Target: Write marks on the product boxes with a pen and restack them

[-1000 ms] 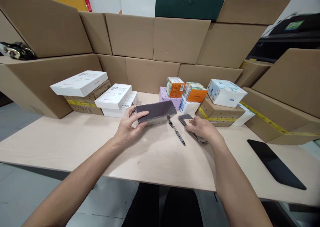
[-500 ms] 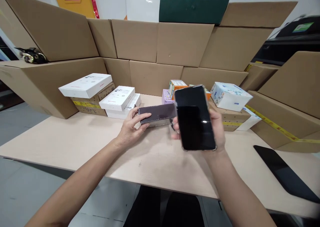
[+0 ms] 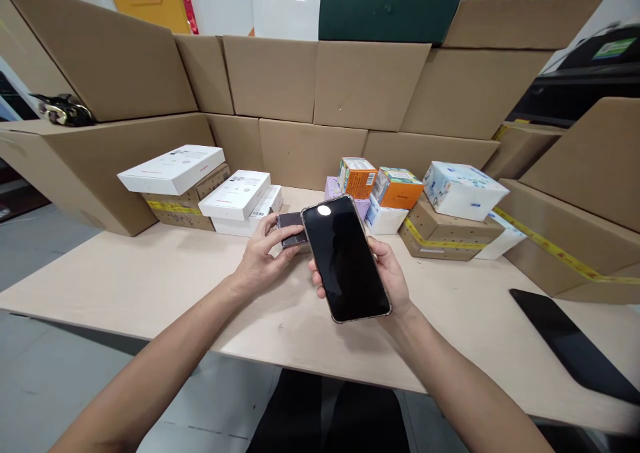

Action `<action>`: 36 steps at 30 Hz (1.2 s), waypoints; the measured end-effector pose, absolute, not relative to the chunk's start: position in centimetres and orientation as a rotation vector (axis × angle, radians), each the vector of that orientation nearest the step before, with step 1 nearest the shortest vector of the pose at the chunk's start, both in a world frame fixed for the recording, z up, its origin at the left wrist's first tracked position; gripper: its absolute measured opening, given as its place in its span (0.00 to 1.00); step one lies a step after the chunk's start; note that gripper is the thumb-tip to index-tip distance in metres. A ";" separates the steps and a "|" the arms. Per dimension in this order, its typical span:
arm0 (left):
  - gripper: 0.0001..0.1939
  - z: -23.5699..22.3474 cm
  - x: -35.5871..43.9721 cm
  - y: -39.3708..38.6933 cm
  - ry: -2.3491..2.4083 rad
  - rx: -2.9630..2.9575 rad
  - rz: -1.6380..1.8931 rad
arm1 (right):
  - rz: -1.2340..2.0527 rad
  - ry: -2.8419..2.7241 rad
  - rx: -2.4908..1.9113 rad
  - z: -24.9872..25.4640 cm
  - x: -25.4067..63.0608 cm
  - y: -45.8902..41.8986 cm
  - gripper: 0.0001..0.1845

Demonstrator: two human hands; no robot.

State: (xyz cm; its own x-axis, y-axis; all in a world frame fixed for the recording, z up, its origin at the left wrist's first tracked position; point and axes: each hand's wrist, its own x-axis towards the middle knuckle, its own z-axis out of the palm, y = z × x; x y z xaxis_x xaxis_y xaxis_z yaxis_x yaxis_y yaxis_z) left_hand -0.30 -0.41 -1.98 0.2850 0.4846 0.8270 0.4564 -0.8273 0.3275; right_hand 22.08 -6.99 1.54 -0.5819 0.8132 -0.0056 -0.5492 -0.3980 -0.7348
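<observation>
My right hand [image 3: 387, 276] is closed around a black smartphone [image 3: 347, 260] in a clear case, its dark screen facing me and reflecting a bright round spot. The phone is tilted, held above the table in front of my body. With my left hand [image 3: 265, 250] I grip the left end of a dark, shiny-wrapped box [image 3: 291, 229], fingers on top and thumb along its near side. Most of that box is hidden behind the phone.
White flat boxes [image 3: 235, 196] are stacked at the left, another [image 3: 173, 168] on a brown carton. Orange boxes [image 3: 397, 190], a tissue pack [image 3: 463, 190] and a taped carton [image 3: 445, 233] stand right. A black flat panel [image 3: 570, 340] lies near the right edge. Cardboard walls [image 3: 310, 153] enclose the back.
My right hand has brought the phone to the left and slightly down, so it now covers much of the dark box. The orange boxes behind are uncovered. My left hand stays in place.
</observation>
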 end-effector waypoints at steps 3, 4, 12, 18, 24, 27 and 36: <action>0.17 -2.0 -0.3 -0.3 0.909 2.499 1.622 | 2.055 -0.901 -0.459 1.4 22.0 -7.0 0.34; 0.17 -2.0 -0.3 -0.3 0.905 2.500 1.624 | 2.059 -0.902 -0.449 1.4 22.0 -7.0 0.34; 0.16 -1.9 -0.2 -0.4 0.919 2.502 1.632 | 2.070 -0.905 -0.482 1.2 22.0 -6.7 0.34; 0.15 -1.9 -0.2 -0.5 0.945 2.496 1.609 | 2.003 -0.957 -0.534 1.6 22.2 -6.6 0.34; 0.15 -2.5 -0.4 0.0 1.079 2.489 1.676 | 1.605 -1.063 -0.826 3.9 25.4 -6.0 0.32; 0.15 -2.7 -0.6 0.1 1.162 2.526 1.714 | 1.238 -1.141 -1.207 4.1 28.0 -4.6 0.29; 0.19 -2.8 -0.1 -0.9 1.173 3.020 1.589 | 0.283 -1.809 -2.202 1.5 29.7 -3.0 0.28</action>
State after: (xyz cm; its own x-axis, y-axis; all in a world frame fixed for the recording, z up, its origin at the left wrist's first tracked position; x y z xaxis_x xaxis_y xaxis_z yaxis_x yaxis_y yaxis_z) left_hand -0.11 -0.94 -2.83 0.4329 0.3165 0.8441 0.7133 -0.6927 -0.1061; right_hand 29.74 -2.98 1.54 0.1981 0.9799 0.0242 0.9257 -0.1789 -0.3332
